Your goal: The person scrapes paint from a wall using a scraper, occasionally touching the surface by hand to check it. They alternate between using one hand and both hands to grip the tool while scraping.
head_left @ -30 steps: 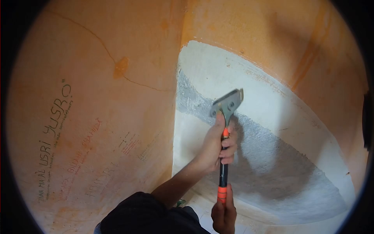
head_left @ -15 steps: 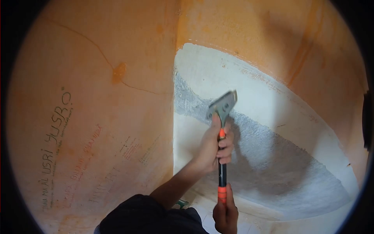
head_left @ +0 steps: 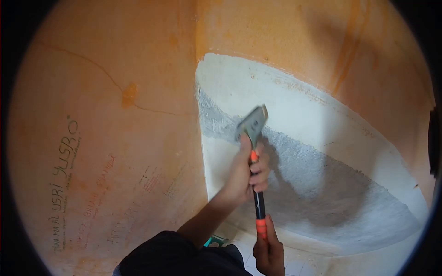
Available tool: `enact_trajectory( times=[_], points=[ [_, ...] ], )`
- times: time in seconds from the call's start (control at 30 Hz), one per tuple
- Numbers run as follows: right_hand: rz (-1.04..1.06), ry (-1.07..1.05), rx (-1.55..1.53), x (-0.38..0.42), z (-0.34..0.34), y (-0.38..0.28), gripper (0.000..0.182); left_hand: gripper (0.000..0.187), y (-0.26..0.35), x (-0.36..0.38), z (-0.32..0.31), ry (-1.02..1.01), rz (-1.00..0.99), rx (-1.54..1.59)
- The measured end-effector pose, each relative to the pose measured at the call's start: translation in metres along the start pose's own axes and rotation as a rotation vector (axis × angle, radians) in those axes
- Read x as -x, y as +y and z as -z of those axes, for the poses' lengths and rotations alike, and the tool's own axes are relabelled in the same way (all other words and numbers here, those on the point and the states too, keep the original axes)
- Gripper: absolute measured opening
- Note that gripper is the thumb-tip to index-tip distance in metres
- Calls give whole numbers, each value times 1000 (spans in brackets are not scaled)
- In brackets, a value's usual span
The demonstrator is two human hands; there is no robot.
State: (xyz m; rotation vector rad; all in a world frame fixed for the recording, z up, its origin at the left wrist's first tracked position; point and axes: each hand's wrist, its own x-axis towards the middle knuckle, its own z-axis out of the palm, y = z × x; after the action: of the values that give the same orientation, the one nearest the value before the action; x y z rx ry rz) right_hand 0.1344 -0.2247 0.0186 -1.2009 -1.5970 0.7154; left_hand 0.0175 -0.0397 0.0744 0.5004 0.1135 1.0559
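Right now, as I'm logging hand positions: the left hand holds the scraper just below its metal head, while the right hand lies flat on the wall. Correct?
Not quite: the head view shows the right hand on the lower end of the scraper. The left hand is placed as you say.

Left hand (head_left: 246,172) and right hand (head_left: 269,248) gripping scraper (head_left: 256,184); gray patch (head_left: 313,184) behind, orange wall (head_left: 106,92) alongside.

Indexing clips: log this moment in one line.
scraper: head at grey patch | left hand: grips upper handle | right hand: grips lower handle
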Motion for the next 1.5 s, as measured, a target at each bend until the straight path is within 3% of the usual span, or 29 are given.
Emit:
enact_trajectory(
  times=[0.03, 0.17, 0.23, 0.3, 0.33, 0.4, 0.57, 0.7, 0.77, 0.9, 1.0, 1.1, 1.17, 1.37, 1.43, 1.5],
  points=[
    [-92, 2, -43, 4, 1, 0, 51, 47, 1, 0, 0, 2, -4, -7],
    [69, -25, 10, -14, -3, 0, 52, 47, 2, 0, 4, -36, -69, -56],
    [48, -30, 26, -5, -1, 2, 52, 48, -3, 5, -5, 112, 16, -46],
    [-231, -78, -134, 2, 5, -9, 52, 48, -5, 6, -8, 139, 58, -53],
    [-99, -70, -52, -5, 2, -12, 52, 48, -2, 6, -6, 117, 50, -57],
    [-162, -110, -31, -11, -5, -10, 55, 48, 6, 3, 5, 33, -2, -32],
    [-242, -138, -98, -13, -8, -4, 60, 48, 5, 1, 3, 51, -54, -128],
    [-136, -140, -63, -5, -5, 3, 60, 49, -2, 5, 0, 80, -27, -83],
    [-292, -140, -72, -6, 5, -3, 56, 49, -1, 2, -2, 112, -2, -62],
    [-207, -148, -32, -8, -13, 5, 56, 50, 6, 2, 4, 44, -70, -100],
    [-277, -151, -16, -7, -8, 4, 57, 50, 7, 4, -3, 179, 0, -120],
    [-232, -142, -30, -13, -19, 12, 58, 50, 15, 0, 7, 28, -19, -158],
    [-203, -94, -41, -2, -23, 22, 57, 50, 10, 7, 6, 143, 25, -193],
    [-217, -81, -25, -9, -31, 21, 57, 49, 16, 3, 8, 100, -66, -195],
    [-226, -59, -49, -5, -35, 19, 56, 50, 11, 9, 7, 140, 43, -219],
    [-281, -83, -60, -4, -34, 18, 55, 50, 19, 5, 7, 144, 24, -227]
  ],
)
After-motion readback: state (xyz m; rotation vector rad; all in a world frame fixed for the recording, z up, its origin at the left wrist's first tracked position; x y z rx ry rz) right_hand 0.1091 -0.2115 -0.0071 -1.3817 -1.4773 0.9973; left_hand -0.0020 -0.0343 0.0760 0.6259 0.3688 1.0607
